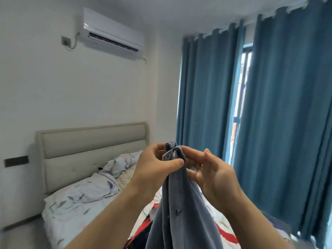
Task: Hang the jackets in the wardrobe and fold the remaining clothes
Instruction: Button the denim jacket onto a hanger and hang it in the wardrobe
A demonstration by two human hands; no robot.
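Curtains point(280, 105), blue and floor-length, fill the right side with a narrow gap showing window; white wall left carries an air conditioner point(113, 33). Bed point(71, 200) below with padded headboard point(93, 141), floral bedding rumpled, pillows point(122, 162) bunched near the head. More clothes, red and dark point(142, 232), lie on the bed behind the arms, hard to sort out. Held up in front, above the bed: grey-blue buttoned shirt point(179, 212), hanging down from its top edge, a button visible partway down the front. Left hand point(154, 168) pinches the bunched collar area between thumb and fingers. Right hand point(213, 175) has fingertips on the same top edge, thumb raised, fingers loosely curled; firm pinch or just touching, cannot tell. Wardrobe not in view. Likely step: finding the collar or shoulders to square the shirt up before folding or hanging. Risks: both grips sit very close together on a wad of cloth, so spreading the hands may pull one side free and drop it onto the pile; fabric is twisted, so the fold may come out crooked; a wrong edge grabbed means re-gripping.
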